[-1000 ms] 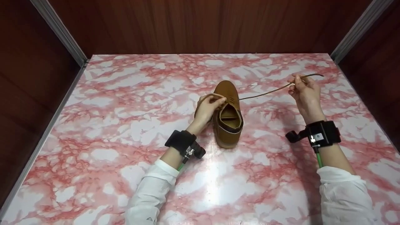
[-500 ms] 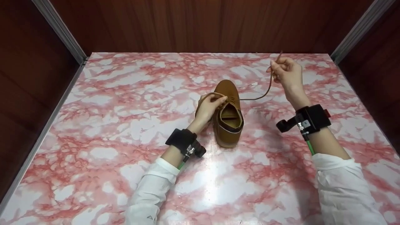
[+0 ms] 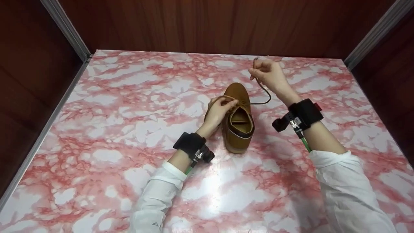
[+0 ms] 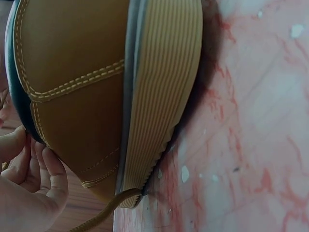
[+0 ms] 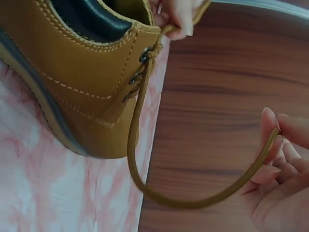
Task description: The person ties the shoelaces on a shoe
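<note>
A tan leather shoe [image 3: 237, 142] with a dark padded collar stands upright on the table, toe pointing away from me. Beside its tongue, my left hand [image 3: 217, 112] pinches a brown shoelace close to the top eyelets; part of that lace loops over the hand. Beyond the shoe to the right, my right hand [image 3: 273, 77] is raised, thumb and fingers pinching the other lace [image 3: 269, 97] near its end. In the right wrist view this lace [image 5: 193, 203] hangs in a slack curve from the eyelets to my right fingertips [image 5: 268, 125]. The left wrist view shows the shoe's side [image 4: 77, 43] and ribbed sole [image 4: 159, 82].
The shoe stands on a red-and-white marbled tabletop [image 3: 106, 155]. Dark wood panels [image 3: 207, 26] rise behind and at both sides, joined by grey metal corner strips [image 3: 66, 27]. Black wrist cameras [image 3: 305, 113] are strapped to both wrists.
My right hand has swung left and away from me, bringing its lace from nearly taut to a slack bend near the toe. The left hand keeps its pinch by the eyelets.
</note>
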### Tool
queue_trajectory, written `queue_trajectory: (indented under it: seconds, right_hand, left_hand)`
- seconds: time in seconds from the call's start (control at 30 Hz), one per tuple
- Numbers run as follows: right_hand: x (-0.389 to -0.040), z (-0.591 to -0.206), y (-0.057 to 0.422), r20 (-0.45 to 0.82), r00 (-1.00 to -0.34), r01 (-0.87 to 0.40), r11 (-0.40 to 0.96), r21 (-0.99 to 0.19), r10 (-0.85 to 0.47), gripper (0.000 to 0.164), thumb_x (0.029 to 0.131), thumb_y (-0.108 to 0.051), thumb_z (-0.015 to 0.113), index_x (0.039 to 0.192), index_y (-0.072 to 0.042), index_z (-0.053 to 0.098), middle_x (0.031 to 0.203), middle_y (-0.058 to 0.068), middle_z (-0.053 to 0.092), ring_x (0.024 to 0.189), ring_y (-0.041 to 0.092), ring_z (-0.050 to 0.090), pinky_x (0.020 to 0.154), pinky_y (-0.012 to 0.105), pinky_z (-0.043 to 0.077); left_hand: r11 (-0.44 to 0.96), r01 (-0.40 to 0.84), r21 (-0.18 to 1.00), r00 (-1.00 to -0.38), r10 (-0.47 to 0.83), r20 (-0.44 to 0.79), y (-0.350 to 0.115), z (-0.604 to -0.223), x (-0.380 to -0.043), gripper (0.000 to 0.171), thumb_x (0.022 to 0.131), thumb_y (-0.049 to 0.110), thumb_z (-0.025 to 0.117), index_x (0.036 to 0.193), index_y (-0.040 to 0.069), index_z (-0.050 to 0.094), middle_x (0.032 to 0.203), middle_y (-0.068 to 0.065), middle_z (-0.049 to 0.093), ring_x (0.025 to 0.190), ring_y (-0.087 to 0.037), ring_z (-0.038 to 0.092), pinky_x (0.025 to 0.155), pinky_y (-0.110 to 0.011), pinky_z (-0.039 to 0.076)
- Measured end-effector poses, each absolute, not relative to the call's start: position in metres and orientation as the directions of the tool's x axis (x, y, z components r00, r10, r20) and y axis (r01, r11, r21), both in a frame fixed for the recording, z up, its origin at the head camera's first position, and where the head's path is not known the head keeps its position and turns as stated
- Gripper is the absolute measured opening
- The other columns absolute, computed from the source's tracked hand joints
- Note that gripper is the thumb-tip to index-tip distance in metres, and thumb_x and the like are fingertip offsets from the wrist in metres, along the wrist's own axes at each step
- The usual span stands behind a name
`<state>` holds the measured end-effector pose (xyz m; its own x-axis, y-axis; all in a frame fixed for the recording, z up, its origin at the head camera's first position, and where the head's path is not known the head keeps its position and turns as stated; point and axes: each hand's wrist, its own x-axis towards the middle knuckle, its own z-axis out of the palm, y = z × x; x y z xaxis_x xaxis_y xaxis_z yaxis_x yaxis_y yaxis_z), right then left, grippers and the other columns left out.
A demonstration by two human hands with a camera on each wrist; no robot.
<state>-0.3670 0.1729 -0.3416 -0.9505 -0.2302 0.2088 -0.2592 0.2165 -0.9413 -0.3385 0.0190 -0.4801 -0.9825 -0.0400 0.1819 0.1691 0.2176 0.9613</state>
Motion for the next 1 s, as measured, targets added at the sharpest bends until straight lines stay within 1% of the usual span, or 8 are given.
queue_trajectory:
  seconds: [0.07, 0.13, 0.17, 0.3, 0.33, 0.47, 0.7, 1.0]
  right_hand:
    - [-0.369, -0.343, 0.166, 0.179, -0.953, -0.252, 0.311, -0.916, -0.243, 0.024, 0.061, -0.02, 0.057, 0.077, -0.002, 0.052, 0.063, 0.012, 0.052, 0.05, 0.018, 0.044, 0.041, 0.027, 0.026]
    - [-0.367, -0.343, 0.159, 0.194, -0.937, -0.288, 0.328, -0.9, -0.29, 0.023, 0.061, -0.02, 0.057, 0.076, -0.004, 0.053, 0.062, 0.01, 0.052, 0.051, 0.016, 0.044, 0.041, 0.024, 0.025]
    - [-0.355, -0.334, 0.15, 0.18, -0.944, -0.282, 0.395, -0.874, -0.275, 0.024, 0.062, -0.022, 0.056, 0.076, -0.003, 0.052, 0.063, 0.012, 0.051, 0.053, 0.018, 0.044, 0.042, 0.027, 0.025]
    - [-0.332, -0.317, 0.13, 0.191, -0.926, -0.332, 0.467, -0.82, -0.324, 0.02, 0.064, -0.02, 0.055, 0.075, -0.003, 0.053, 0.064, 0.012, 0.052, 0.053, 0.015, 0.045, 0.045, 0.023, 0.029]
    - [-0.325, -0.311, 0.125, 0.178, -0.929, -0.33, 0.512, -0.793, -0.324, 0.02, 0.064, -0.019, 0.054, 0.075, -0.002, 0.053, 0.066, 0.013, 0.051, 0.056, 0.016, 0.046, 0.048, 0.025, 0.032]
    - [-0.316, -0.304, 0.116, 0.17, -0.91, -0.362, 0.526, -0.77, -0.377, 0.018, 0.066, -0.014, 0.054, 0.077, 0.0, 0.054, 0.069, 0.011, 0.052, 0.057, 0.014, 0.047, 0.052, 0.023, 0.036]
    - [-0.317, -0.305, 0.105, 0.182, -0.9, -0.402, 0.593, -0.698, -0.396, 0.016, 0.066, -0.017, 0.053, 0.074, -0.004, 0.056, 0.067, 0.008, 0.052, 0.058, 0.015, 0.045, 0.049, 0.022, 0.033]
    - [-0.321, -0.311, 0.092, 0.164, -0.882, -0.428, 0.608, -0.668, -0.442, 0.012, 0.065, -0.012, 0.054, 0.073, -0.003, 0.056, 0.064, 0.007, 0.052, 0.056, 0.015, 0.043, 0.049, 0.023, 0.032]
  left_hand:
    - [0.268, 0.168, 0.949, -0.981, -0.047, 0.187, 0.019, -0.478, -0.338, 0.031, 0.055, 0.05, 0.048, 0.072, 0.024, 0.052, 0.07, 0.01, 0.046, 0.059, -0.001, 0.043, 0.051, -0.017, 0.034]
    - [0.277, 0.174, 0.945, -0.98, -0.045, 0.194, 0.02, -0.476, -0.338, 0.03, 0.056, 0.05, 0.048, 0.071, 0.024, 0.053, 0.069, 0.011, 0.047, 0.059, -0.001, 0.043, 0.051, -0.017, 0.034]
    - [0.276, 0.179, 0.944, -0.979, -0.04, 0.198, 0.02, -0.476, -0.338, 0.03, 0.056, 0.049, 0.048, 0.071, 0.024, 0.053, 0.069, 0.011, 0.047, 0.058, 0.0, 0.043, 0.051, -0.017, 0.034]
    - [0.262, 0.204, 0.943, -0.976, -0.023, 0.218, 0.021, -0.476, -0.338, 0.028, 0.057, 0.047, 0.049, 0.07, 0.023, 0.053, 0.065, 0.01, 0.049, 0.056, -0.001, 0.045, 0.049, -0.017, 0.035]
    - [0.262, 0.209, 0.942, -0.975, -0.021, 0.222, 0.021, -0.476, -0.338, 0.028, 0.057, 0.046, 0.049, 0.071, 0.022, 0.053, 0.066, 0.009, 0.049, 0.056, -0.002, 0.045, 0.05, -0.017, 0.035]
    - [0.32, 0.213, 0.923, -0.97, -0.047, 0.24, 0.021, -0.478, -0.339, 0.026, 0.058, 0.047, 0.048, 0.07, 0.025, 0.053, 0.07, 0.011, 0.045, 0.062, 0.0, 0.041, 0.054, -0.016, 0.031]
    - [0.391, 0.195, 0.899, -0.966, -0.082, 0.245, 0.021, -0.478, -0.338, 0.028, 0.055, 0.053, 0.046, 0.066, 0.028, 0.052, 0.07, 0.014, 0.042, 0.067, 0.0, 0.036, 0.058, -0.018, 0.026]
    - [0.48, 0.143, 0.866, -0.975, -0.082, 0.206, 0.021, -0.472, -0.332, 0.036, 0.05, 0.062, 0.039, 0.065, 0.031, 0.051, 0.074, 0.015, 0.039, 0.076, -0.002, 0.031, 0.062, -0.02, 0.023]
